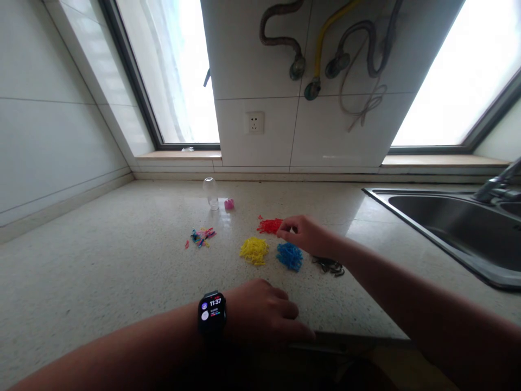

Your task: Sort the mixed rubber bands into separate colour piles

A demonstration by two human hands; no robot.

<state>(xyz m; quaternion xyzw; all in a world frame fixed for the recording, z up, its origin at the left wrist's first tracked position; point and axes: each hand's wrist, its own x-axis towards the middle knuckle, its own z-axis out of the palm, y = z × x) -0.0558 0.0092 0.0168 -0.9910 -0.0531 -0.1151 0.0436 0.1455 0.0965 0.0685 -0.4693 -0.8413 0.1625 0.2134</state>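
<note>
My right hand (303, 233) reaches over the counter with thumb and forefinger pinched at the right end of a pile of small red bands (269, 226). Whatever is between those fingertips is too small to make out. Just below this hand lies a pile of small blue bands (290, 256), with a yellow pile (254, 250) to its left. Black bands (329, 266) show partly beneath my right forearm. My left hand (266, 312), a watch on its wrist, rests palm down by the counter's front edge, fingers loosely apart and holding nothing.
Mixed coloured bands (201, 237) lie left of the yellow pile. Behind them stand a clear glass bottle (210, 194), seemingly upside down, and a small pink object (229, 204). A steel sink (431, 239) is set into the counter (122, 260) at right. Wall hoses (321, 41) hang above.
</note>
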